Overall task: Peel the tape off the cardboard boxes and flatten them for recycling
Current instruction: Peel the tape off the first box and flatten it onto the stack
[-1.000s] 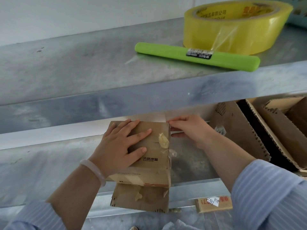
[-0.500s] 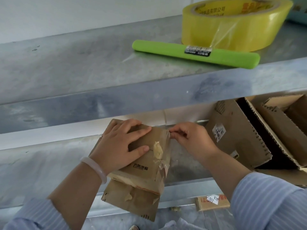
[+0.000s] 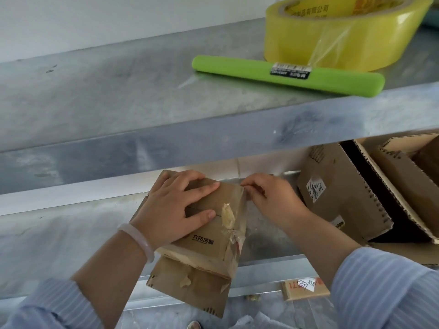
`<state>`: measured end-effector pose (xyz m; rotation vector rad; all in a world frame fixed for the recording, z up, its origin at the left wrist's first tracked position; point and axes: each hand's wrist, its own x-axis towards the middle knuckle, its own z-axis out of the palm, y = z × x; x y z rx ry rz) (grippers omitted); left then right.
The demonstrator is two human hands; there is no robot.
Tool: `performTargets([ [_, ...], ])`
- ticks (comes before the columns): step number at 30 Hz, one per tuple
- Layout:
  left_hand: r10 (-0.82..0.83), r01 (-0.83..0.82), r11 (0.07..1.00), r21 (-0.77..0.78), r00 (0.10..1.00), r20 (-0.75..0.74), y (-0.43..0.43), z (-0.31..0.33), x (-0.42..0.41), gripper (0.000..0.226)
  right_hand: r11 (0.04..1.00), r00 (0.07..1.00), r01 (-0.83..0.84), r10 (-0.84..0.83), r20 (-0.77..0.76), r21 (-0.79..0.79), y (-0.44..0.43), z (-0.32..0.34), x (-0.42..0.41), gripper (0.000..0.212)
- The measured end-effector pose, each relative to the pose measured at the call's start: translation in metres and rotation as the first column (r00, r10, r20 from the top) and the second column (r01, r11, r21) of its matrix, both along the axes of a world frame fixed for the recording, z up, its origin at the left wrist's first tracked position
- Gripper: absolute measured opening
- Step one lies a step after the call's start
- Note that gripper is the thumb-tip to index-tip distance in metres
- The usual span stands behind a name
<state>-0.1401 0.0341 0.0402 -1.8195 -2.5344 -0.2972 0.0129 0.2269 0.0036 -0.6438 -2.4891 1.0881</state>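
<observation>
Presently, mid-peel on one box. The small brown cardboard box (image 3: 209, 224) sits tilted at the front edge of the lower grey metal shelf (image 3: 71, 233), with a lower flap hanging past the lip. The left hand (image 3: 171, 210) lies flat on the box's top face, fingers spread and pressing; its grip is wide and closes on nothing, acting as a brace. The right hand (image 3: 273, 200) is at the far right top corner of the box, fingertips (image 3: 245, 186) drawn into a narrow pinch. I judge it holds an end of the clear packing tape (image 3: 234, 238), though the film between the fingers is too faint to confirm. Wrinkled, partly lifted tape runs down the box's right edge, and pale scraps cling to the hanging flap. Progress estimate is early to middle: the tape is loosened but not off, and the box is not yet flattened. To the right on the same shelf stand larger open brown corrugated boxes (image 3: 344, 198), upright and unflattened, so those remain too. On the upper metal shelf (image 3: 118, 103) are a yellow roll of tape (image 3: 344, 36) and, just in front of it, a bright green bar (image 3: 285, 76), both untouched.
</observation>
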Motion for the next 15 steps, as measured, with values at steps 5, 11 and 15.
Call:
performTargets([
  [5,0.01,-0.01,1.0,-0.006,1.0,0.005,0.0,-0.001,0.0,0.059,0.667,0.998,-0.014,-0.031,-0.046,-0.745,0.006,0.004,0.001,0.033],
  [11,0.016,-0.015,1.0,-0.003,1.0,0.013,0.001,0.0,0.0,0.061,0.484,0.989,0.089,-0.144,0.021,-0.871,0.005,0.004,-0.007,0.014],
  [15,0.023,-0.023,1.0,-0.003,1.0,0.019,0.0,0.0,0.002,0.061,0.594,0.952,0.187,-0.305,-0.005,-0.782,0.003,0.016,-0.015,0.02],
])
